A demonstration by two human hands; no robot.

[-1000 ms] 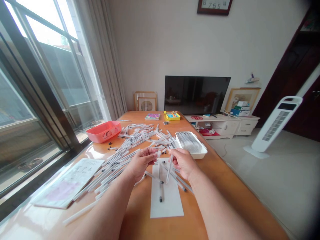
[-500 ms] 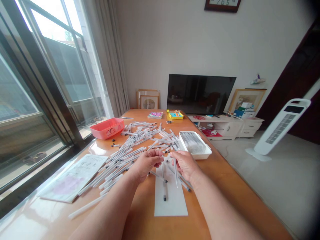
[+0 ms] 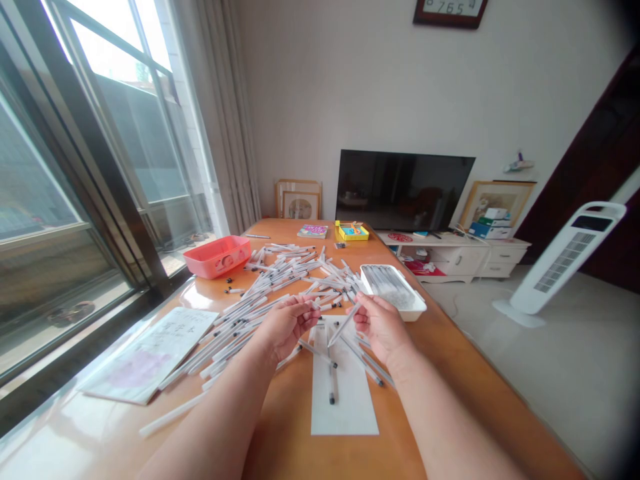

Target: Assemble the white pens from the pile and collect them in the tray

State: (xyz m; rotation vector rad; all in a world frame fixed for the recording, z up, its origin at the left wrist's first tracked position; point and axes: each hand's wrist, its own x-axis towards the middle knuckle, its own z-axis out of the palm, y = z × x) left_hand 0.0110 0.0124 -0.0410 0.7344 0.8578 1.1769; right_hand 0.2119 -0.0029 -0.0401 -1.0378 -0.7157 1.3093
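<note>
My right hand (image 3: 381, 327) is closed on a thin white pen (image 3: 344, 325) that slants down to the left, above a white sheet of paper (image 3: 343, 403). My left hand (image 3: 286, 325) hovers beside it with fingertips pinched together; what they hold is too small to make out. A big heap of white pens (image 3: 273, 287) covers the orange table (image 3: 450, 373) behind both hands. A few pens (image 3: 331, 380) lie on the paper.
A white tray (image 3: 394, 290) filled with pens sits right of the heap. A pink basket (image 3: 218, 256) stands at the back left, a printed booklet (image 3: 150, 353) at the near left. Window at left; TV (image 3: 404, 190) and tower fan (image 3: 560, 260) beyond the table.
The pen in my right hand has swung from hanging nearly upright to slanting down-left. Both hands have stayed close together above the paper.
</note>
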